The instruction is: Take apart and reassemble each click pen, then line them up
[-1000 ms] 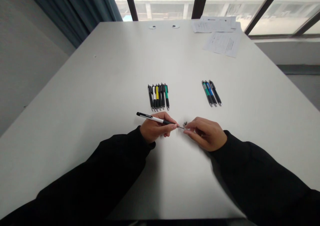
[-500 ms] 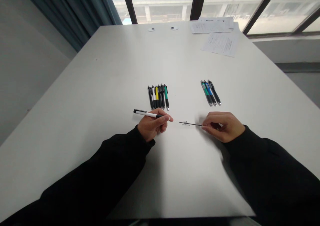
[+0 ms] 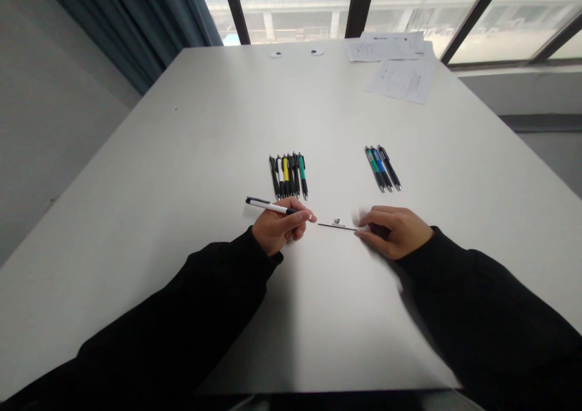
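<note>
Black sleeves reached in from the near edge of the white worktop (image 3: 173, 174), the left sleeve (image 3: 182, 296) and the right sleeve (image 3: 482, 302) ending at bare hands well apart. The left hand (image 3: 277, 228) was clamped round a white-and-black ballpoint pen (image 3: 270, 207), whose black end stuck out to the left. The right hand (image 3: 393, 232) pinched one end of a thin dark refill (image 3: 336, 226) between thumb and fingers; it ran left toward the pen, its tip clear of the left hand. Whether it touched the worktop I could not tell. It looked light and stiff but slim, likely to slip or roll, so it seemed best held near its end. The pen looked light and smooth, easiest to hold by its barrel. Just beyond the refill lay a tiny metal piece (image 3: 336, 221). Farther off sat a row of pens (image 3: 287, 177) on the left and a smaller row (image 3: 382, 168) on the right, with paper sheets (image 3: 400, 80) at the far edge.
</note>
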{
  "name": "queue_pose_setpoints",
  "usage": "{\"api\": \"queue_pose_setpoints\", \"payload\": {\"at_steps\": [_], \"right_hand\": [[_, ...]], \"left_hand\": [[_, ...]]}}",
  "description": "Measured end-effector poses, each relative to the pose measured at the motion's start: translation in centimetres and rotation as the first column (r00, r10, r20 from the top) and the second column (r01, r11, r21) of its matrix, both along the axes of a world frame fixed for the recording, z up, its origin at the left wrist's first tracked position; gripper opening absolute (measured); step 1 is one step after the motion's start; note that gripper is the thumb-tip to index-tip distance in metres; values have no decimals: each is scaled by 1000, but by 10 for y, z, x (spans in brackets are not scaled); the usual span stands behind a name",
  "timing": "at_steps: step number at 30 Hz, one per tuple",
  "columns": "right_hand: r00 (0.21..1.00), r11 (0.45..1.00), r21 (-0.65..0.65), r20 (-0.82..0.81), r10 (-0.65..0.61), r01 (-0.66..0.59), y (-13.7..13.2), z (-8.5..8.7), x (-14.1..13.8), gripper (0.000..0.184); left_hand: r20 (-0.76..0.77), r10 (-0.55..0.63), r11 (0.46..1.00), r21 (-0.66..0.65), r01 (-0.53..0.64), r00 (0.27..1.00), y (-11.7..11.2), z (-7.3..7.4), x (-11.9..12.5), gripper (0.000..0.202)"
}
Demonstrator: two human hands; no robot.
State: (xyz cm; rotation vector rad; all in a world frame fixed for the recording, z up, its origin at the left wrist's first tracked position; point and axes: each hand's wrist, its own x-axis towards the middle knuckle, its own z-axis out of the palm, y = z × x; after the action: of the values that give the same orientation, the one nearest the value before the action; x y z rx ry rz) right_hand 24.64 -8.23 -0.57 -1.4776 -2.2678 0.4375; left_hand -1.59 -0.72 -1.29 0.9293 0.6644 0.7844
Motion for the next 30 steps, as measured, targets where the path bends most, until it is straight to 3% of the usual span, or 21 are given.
{"api": "queue_pose_setpoints", "payload": {"at_steps": [30], "right_hand": [[1000,1000,27,12,11,-12,2,-2,-2,15]], "left_hand": [[-19,-14,1000,-7,14,1000,-1,2,-1,29]]}}
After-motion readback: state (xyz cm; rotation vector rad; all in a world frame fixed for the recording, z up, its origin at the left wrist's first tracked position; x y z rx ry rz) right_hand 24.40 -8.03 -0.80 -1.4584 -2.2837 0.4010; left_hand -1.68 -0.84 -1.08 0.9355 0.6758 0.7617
